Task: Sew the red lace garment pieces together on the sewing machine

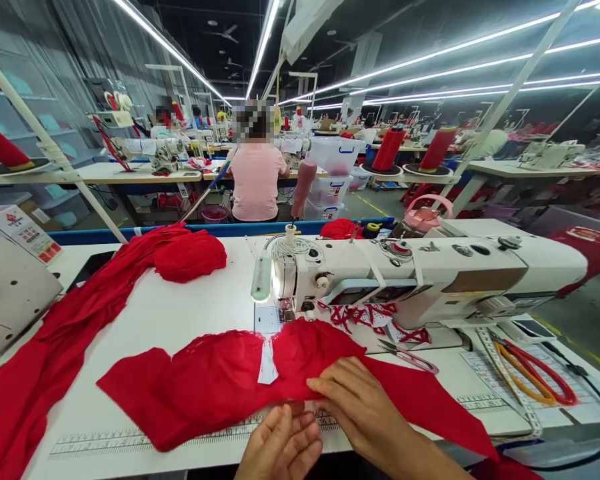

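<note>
A red bra (pixel 210 377) with lacy upper edges lies spread across the white sewing table, a white piece (pixel 267 365) showing between its cups. My right hand (pixel 357 407) rests over its lower edge right of the middle, fingers bent and closed on the fabric. Just left of it, my left hand (pixel 283 443) is turned palm up with curled fingers, thumb and fingertips at the same lower edge; their exact hold is partly hidden. Behind the right cup stands the sewing machine (pixel 380 267), its lit needle area (pixel 285 310) close to the lace.
Long red fabric (pixel 105 293) runs down the left side. Small pink-handled snips (pixel 413 357), red-and-white trimmed pieces (pixel 365 315), orange-and-red-handled scissors (pixel 535 377) and a measuring tape (pixel 510 380) lie at right. A ruler strip (pixel 105 440) marks the front edge. A person in pink (pixel 257 177) sits ahead.
</note>
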{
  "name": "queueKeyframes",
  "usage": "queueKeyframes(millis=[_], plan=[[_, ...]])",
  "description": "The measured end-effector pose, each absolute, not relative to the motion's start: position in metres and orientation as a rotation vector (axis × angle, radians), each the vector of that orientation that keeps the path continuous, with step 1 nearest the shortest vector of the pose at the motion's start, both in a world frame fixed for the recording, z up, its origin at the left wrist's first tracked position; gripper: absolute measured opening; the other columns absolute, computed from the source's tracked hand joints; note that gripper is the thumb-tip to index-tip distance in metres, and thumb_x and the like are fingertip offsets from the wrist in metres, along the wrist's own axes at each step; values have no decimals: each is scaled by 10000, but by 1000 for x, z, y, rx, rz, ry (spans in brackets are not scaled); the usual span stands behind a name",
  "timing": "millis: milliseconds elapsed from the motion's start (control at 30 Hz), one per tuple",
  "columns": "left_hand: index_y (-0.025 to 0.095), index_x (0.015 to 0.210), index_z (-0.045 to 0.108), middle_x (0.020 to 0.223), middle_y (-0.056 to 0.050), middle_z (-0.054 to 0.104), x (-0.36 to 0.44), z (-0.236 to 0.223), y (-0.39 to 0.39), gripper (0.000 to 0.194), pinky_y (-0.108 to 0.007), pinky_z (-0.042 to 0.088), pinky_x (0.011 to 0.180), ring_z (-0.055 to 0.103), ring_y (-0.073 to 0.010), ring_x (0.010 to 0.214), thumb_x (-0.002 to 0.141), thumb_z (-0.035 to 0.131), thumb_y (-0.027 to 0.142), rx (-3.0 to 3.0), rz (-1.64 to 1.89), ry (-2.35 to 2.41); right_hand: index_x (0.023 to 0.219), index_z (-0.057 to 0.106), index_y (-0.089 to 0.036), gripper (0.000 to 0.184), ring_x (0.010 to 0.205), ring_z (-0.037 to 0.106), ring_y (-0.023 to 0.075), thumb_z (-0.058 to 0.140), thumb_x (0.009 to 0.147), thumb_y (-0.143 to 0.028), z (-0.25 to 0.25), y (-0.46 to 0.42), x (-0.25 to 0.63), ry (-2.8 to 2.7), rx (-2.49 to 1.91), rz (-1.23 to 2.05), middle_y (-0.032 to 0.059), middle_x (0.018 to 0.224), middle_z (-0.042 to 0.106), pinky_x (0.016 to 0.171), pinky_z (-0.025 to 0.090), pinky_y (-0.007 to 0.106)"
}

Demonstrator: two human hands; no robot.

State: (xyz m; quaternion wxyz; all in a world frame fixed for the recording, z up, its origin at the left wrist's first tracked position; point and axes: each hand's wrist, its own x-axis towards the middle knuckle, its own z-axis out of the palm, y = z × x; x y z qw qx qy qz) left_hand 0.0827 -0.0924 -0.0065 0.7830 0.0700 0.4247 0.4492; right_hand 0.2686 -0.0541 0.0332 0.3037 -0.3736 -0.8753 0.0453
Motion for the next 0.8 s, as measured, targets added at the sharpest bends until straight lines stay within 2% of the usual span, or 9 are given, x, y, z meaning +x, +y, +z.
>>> queueKeyframes(millis=[100, 200, 367, 533, 667, 733, 800], plan=[[196, 826, 582, 846, -49, 720, 89, -3, -85, 308, -382, 578, 899, 750, -210, 827, 757, 880, 219, -61, 1087, 892, 1100, 632, -178, 294, 758, 566, 170, 398, 985, -43, 44, -60, 270, -2350, -875, -27, 39, 847, 654, 759, 448, 330], [206, 803, 542, 847, -32, 725, 95, -4, -83, 308, -356, 586, 877, 749, -188, 791, 777, 832, 106, -114, 1131, 870, 1091, 651, -167, 328, 764, 590, 171, 381, 973, -23, 48, -67, 271, -2342, -851, -147, 46, 838, 672, 807, 467, 351], [207, 824, 599, 926, -42, 747, 102, -15, -83, 247, -343, 572, 900, 752, -204, 877, 773, 817, 104, -78, 1170, 748, 1109, 681, -127, 325, 728, 645, 186, 379, 1002, -66, 51, -79, 269, -2399, -805, -291, 70, 830, 720, 807, 523, 374], [212, 854, 651, 965, -37, 754, 97, -27, -81, 258, -372, 556, 950, 741, -244, 988, 714, 857, 144, -16, 1097, 700, 1181, 681, -138, 392, 829, 707, 197, 391, 952, -9, 48, -86, 265, -2434, -740, -404, 88, 913, 775, 887, 553, 359], [207, 845, 656, 955, -34, 760, 95, -22, -83, 261, -395, 522, 1029, 738, -248, 1022, 705, 873, 167, -8, 1138, 752, 1138, 682, -156, 340, 698, 657, 184, 415, 962, -42, 45, -84, 263, -2321, -805, -210, 77, 803, 724, 724, 565, 341], [204, 820, 651, 900, -24, 764, 95, -16, -86, 260, -406, 525, 1034, 758, -231, 944, 701, 876, 149, -10, 1170, 796, 1100, 685, -175, 281, 689, 630, 170, 454, 974, -76, 45, -82, 263, -2200, -905, 23, 67, 802, 679, 652, 545, 299], [199, 794, 645, 853, -15, 766, 93, -10, -87, 265, -421, 541, 1018, 768, -217, 858, 692, 878, 124, 5, 1168, 833, 1095, 690, -190, 224, 742, 639, 166, 500, 989, -136, 47, -81, 264, -2089, -976, 282, 69, 854, 663, 653, 542, 268]])
